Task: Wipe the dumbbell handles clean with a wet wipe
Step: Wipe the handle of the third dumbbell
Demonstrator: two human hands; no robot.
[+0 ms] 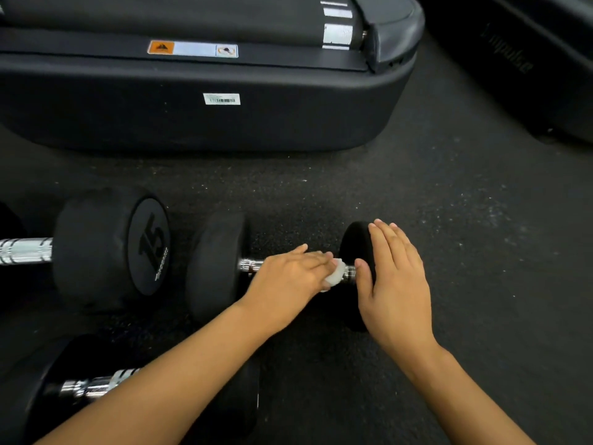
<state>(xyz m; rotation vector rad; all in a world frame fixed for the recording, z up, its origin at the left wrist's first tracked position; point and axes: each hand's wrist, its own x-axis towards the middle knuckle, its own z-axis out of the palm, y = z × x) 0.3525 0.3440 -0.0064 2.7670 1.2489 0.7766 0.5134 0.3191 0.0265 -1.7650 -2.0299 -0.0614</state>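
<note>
A small black dumbbell lies on the floor in the middle, its chrome handle running left to right. My left hand lies over the handle and presses a white wet wipe onto it near the right end. My right hand rests flat on the dumbbell's right head, fingers together and pointing away, thumb beside the handle. The middle of the handle is hidden under my left hand.
A larger dumbbell marked 15 lies to the left, almost touching the small one. A third dumbbell lies at the lower left under my left forearm. A black treadmill base fills the back; another black machine stands at the far right.
</note>
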